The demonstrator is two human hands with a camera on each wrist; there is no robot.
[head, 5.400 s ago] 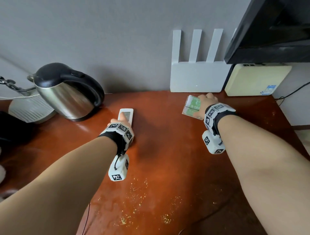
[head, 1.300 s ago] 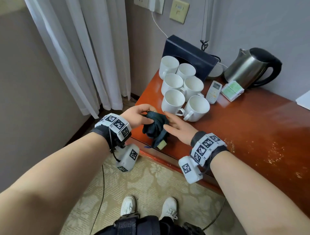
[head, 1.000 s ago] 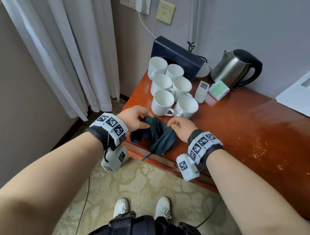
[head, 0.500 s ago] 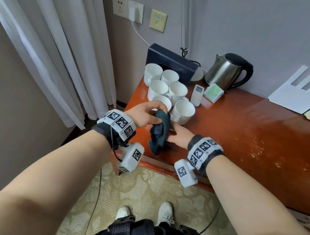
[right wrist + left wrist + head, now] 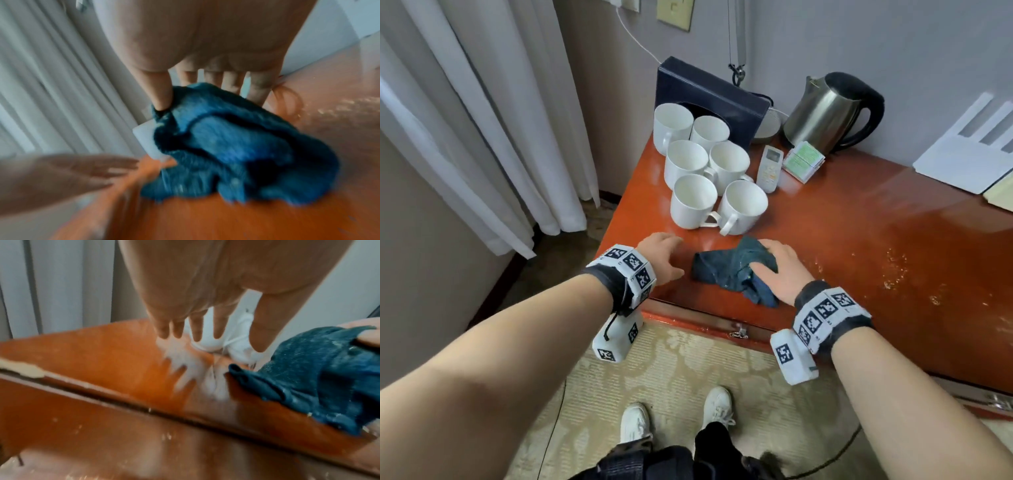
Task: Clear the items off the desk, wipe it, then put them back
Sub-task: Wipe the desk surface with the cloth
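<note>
A crumpled dark blue cloth (image 5: 729, 270) (image 5: 318, 378) (image 5: 236, 146) lies on the red-brown desk (image 5: 859, 240) near its front edge. My right hand (image 5: 774, 267) (image 5: 216, 84) lies flat on the cloth's right half, fingers straight and thumb pushed into a fold. My left hand (image 5: 664, 250) (image 5: 195, 327) holds nothing; its fingers are spread just above the desk's front left corner, a little left of the cloth. Several white mugs (image 5: 705, 178), a white remote (image 5: 770, 168) and green packets (image 5: 804, 159) stand behind the hands.
A steel kettle (image 5: 832, 113) and a dark blue box (image 5: 709, 92) stand against the back wall, a white router (image 5: 969, 150) at the far right. Pale specks (image 5: 893, 270) lie on the desk to the right of the cloth. White curtains (image 5: 482, 120) hang to the left.
My left hand has let go of the cloth and moved off to the left. The cloth, held up half a second ago, now lies on the desk under my right hand.
</note>
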